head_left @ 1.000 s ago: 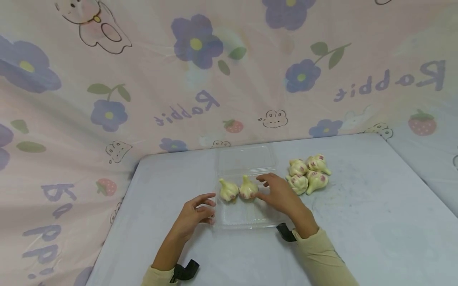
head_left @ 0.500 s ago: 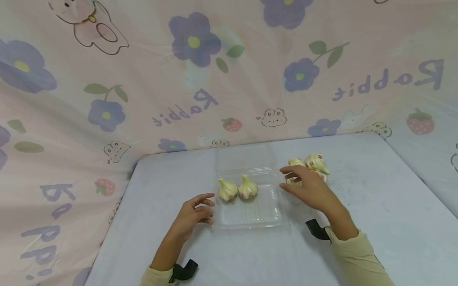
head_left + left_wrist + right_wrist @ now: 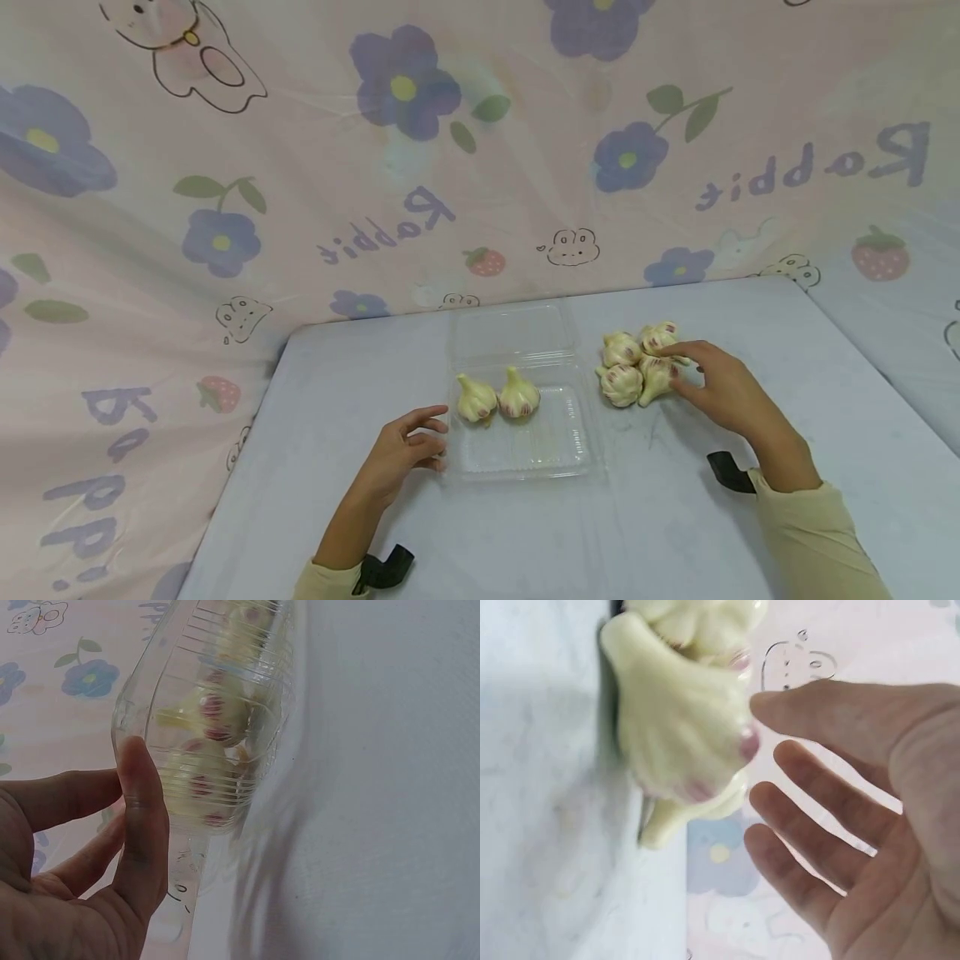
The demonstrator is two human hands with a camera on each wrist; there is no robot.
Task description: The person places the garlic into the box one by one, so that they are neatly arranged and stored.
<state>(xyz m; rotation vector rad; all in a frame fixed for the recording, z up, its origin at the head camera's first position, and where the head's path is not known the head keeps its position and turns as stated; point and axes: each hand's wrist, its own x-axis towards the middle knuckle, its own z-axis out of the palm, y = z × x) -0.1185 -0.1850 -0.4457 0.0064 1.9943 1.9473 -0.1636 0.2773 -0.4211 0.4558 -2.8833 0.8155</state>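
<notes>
A clear plastic clamshell container (image 3: 525,454) lies opened out on the table, with two garlic bulbs (image 3: 477,400) side by side in its base. At its left edge is my left hand (image 3: 405,450), fingers loosely bent and fingertips right at the rim; the left wrist view shows the thumb (image 3: 142,810) overlapping the clear wall. Right of the container, several garlic bulbs (image 3: 621,386) sit bunched together. My right hand (image 3: 723,387) reaches in from their right side, thumb and fingers spread around the nearest right bulb (image 3: 682,724). The thumb tip overlaps that bulb's edge in the right wrist view.
The container's clear lid (image 3: 513,331) lies flat behind the base, toward the back of the white-covered table (image 3: 510,542). A printed cloth (image 3: 480,167) with flowers and rabbits hangs behind and to the left. Black wrist mounts (image 3: 386,567) sit on both wrists.
My right hand has moved right, from beside the second bulb in the container to the bunched garlic. My left hand stays at the container's left edge, and the two bulbs inside have not moved.
</notes>
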